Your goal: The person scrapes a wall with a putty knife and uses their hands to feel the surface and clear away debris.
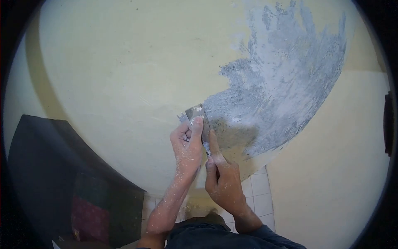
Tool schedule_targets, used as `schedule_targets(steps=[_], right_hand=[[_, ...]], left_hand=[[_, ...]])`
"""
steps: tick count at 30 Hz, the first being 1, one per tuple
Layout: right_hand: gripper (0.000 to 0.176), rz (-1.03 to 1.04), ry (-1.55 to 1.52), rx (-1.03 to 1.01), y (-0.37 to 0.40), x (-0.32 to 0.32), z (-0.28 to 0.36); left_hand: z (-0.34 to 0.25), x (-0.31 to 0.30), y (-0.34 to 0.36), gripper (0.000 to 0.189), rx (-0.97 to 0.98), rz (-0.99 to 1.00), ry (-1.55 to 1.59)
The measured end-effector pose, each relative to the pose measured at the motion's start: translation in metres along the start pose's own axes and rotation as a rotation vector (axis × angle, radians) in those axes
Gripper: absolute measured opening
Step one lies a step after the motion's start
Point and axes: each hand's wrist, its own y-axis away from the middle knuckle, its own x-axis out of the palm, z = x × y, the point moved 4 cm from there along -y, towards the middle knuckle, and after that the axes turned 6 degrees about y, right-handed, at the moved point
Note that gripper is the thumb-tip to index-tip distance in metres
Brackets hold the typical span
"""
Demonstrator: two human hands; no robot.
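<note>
A putty knife (205,132) with a flat metal blade points up and slightly left in front of the wall. My right hand (225,180) is closed round its handle, the index finger stretched along it toward the blade. My left hand (187,145) grips the blade from the left, thumb pressed on its face and the other fingers curled at its edge. White specks dot my left hand and forearm. Just beyond the blade, a scraped grey patch (286,79) spreads up and right over the pale yellow wall (137,70).
At the lower left stands a dark piece (39,153) with a dark red patterned panel (91,218) beside it. White floor tiles (260,189) show below the wall. Another pale wall face (327,174) runs along the right, with a dark object (388,124) at its far edge.
</note>
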Motion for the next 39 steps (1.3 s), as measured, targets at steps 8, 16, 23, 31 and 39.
schedule_targets(steps=[8,16,23,31,39], right_hand=[[0.059,0.077,0.024,0.084,0.0,-0.002,-0.002],[0.052,-0.028,-0.018,-0.002,-0.005,-0.006,0.005],[0.05,-0.027,-0.027,0.057,-0.006,-0.009,0.004],[0.049,-0.001,0.034,0.052,-0.008,-0.01,0.004],[0.054,0.011,-0.047,0.105,-0.009,-0.014,0.009]], left_hand=[[0.011,-0.002,-0.001,0.037,-0.001,0.032,-0.054],[0.003,0.004,-0.005,0.031,0.047,0.065,-0.059],[0.002,0.004,-0.005,0.032,0.049,0.064,-0.093],[-0.009,0.016,-0.011,0.033,0.068,0.075,-0.034],[-0.002,0.014,-0.005,0.034,0.039,0.083,-0.085]])
